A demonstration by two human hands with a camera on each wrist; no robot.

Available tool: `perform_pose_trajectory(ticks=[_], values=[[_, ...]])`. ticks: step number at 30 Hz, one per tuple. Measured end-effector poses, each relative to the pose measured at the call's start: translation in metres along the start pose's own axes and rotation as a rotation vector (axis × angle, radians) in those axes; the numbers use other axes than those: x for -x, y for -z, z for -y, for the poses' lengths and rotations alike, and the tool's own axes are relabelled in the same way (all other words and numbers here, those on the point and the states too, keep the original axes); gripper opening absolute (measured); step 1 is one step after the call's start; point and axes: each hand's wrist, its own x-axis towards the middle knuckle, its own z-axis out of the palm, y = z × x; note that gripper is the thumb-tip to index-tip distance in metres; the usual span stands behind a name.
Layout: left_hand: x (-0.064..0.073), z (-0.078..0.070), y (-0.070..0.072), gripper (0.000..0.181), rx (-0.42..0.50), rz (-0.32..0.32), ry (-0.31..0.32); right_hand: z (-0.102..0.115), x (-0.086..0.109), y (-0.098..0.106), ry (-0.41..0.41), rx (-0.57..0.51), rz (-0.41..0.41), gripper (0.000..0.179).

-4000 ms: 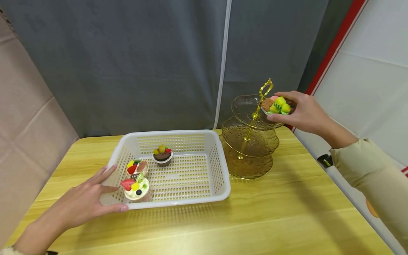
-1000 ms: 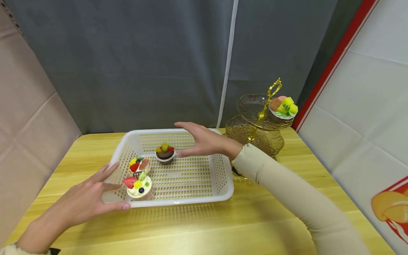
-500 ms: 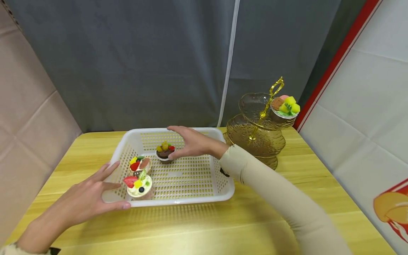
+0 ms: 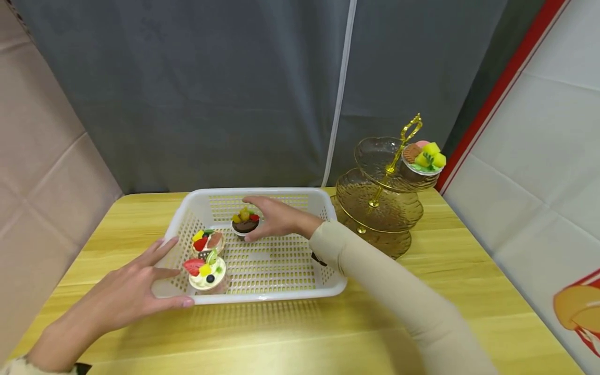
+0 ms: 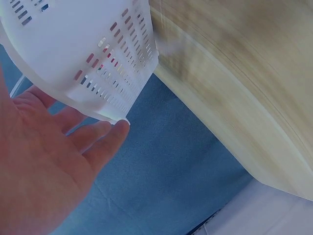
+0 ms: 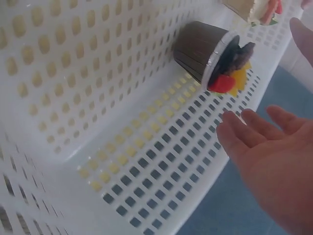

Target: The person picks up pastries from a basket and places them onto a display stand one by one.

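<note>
My right hand [image 4: 276, 217] hovers inside the white basket [image 4: 300, 298], thumb and fingers spread beside a chocolate cupcake [image 4: 246, 225]. That cupcake has a brown cup and yellow and red fruit on top. In the right wrist view a gap shows between the fingertips and the cupcake [image 6: 200, 53]. My left hand [image 4: 133, 284] lies at the basket's left end with straight, spread fingers; in the left wrist view the fingertips touch the rim [image 5: 93, 108]. Near it in the basket stand a cream cupcake [image 4: 206, 276] with strawberry and a second fruit-topped cupcake [image 4: 209, 242].
A three-tier gold-tinted glass stand [image 4: 379, 208] with a gold handle [image 4: 412, 126] is right of the basket. On its top tier sits a cupcake [image 4: 424, 160] with yellow fruit and a biscuit. A grey curtain [image 4: 211, 104] hangs behind the wooden table [image 4: 290, 341].
My right hand has let go of the yellow-fruit cupcake on the stand's top tier. It has moved left and down into the basket, to the chocolate cupcake. My left hand stays at the rim.
</note>
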Motion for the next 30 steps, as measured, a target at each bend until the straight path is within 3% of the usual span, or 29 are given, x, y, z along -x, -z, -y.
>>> perform_pose_trajectory(ticks=[19,30], values=[[0.0,0.0,-0.001,0.075,0.004,-0.002,0.002,-0.009,-0.021,-0.017,-0.097,0.015,0.028,0.092],[0.001,-0.001,0.0,0.074,0.004,0.009,0.013,-0.008,-0.035,-0.027,-0.049,0.074,0.002,0.085]])
